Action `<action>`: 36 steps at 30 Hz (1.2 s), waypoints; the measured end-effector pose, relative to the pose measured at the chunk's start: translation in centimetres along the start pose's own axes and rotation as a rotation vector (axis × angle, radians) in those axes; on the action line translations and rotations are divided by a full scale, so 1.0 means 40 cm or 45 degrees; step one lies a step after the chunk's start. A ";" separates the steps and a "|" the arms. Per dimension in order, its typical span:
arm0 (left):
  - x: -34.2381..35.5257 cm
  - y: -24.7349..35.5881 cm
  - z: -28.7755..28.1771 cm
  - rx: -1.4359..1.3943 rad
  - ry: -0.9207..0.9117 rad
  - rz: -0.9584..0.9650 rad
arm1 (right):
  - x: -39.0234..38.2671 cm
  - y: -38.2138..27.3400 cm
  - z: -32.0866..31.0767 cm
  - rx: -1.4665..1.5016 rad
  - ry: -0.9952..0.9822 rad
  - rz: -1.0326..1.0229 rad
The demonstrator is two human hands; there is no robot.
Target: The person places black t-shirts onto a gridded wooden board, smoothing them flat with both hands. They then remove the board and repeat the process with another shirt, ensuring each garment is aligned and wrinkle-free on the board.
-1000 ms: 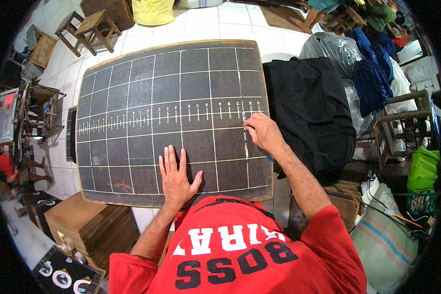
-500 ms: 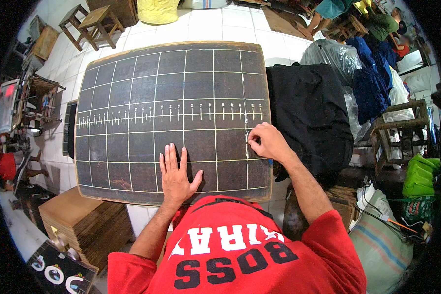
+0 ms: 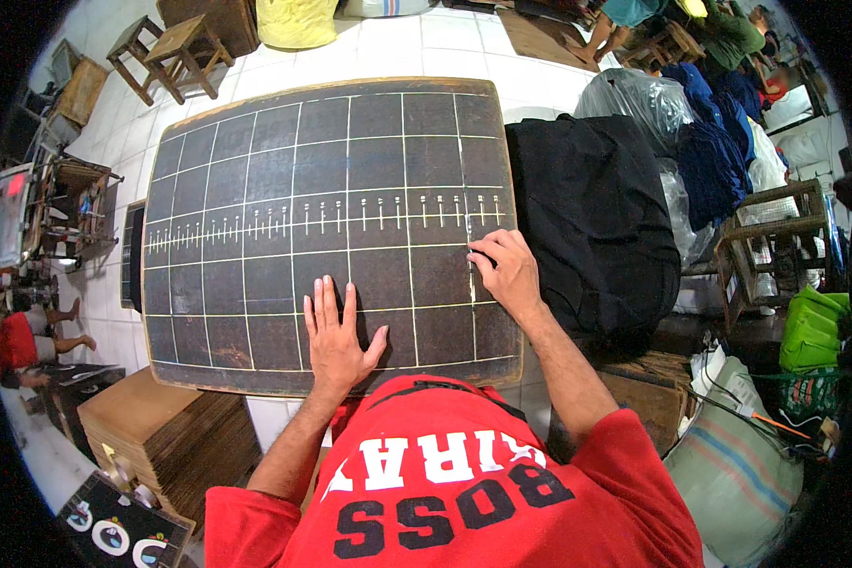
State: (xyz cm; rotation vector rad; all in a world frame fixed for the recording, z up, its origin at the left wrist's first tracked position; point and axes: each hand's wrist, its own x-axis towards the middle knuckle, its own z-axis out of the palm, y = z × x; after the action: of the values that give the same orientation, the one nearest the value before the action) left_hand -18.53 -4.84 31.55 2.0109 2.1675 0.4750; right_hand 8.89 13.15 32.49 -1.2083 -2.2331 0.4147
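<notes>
Before me stands a dark board table [image 3: 369, 275] ruled with a pale grid and a row of short numbered tick marks. My left hand [image 3: 338, 343] lies flat on its near part, fingers stretched and slightly spread, holding nothing. At the right side of the board, my right hand [image 3: 509, 275] has its thumb and fingers drawn together in a pinch over a pale line that runs from near to far. Its fingertips are at the line, just below the tick row. Whatever they hold, if anything, is too small to make out.
Black cloth [image 3: 592, 218] is heaped against the board's right edge. A brown cardboard stack [image 3: 161, 417] stands near left. Wooden stools [image 3: 185, 57] are at the far left, and a wooden frame stand [image 3: 776, 237] is at the right. Other people are around the room's edges.
My right hand has moved a little farther from me along the pale line, still pinched. My left hand stays flat in place. The view has shifted slightly.
</notes>
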 end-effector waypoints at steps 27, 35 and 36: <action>-0.007 -0.008 0.013 -0.038 0.058 -0.012 | -0.016 0.025 -0.028 0.053 -0.328 -0.006; -0.005 -0.006 0.011 -0.036 0.032 -0.019 | -0.059 0.042 -0.016 0.002 0.180 0.125; -0.005 -0.006 0.011 -0.031 0.030 -0.014 | -0.057 0.052 -0.015 0.019 0.249 0.222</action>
State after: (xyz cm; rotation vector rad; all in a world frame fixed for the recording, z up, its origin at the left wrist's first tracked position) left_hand -18.60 -4.98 31.06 1.9898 2.1740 0.5237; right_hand 11.62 12.39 31.15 -1.3797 -1.9647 0.3625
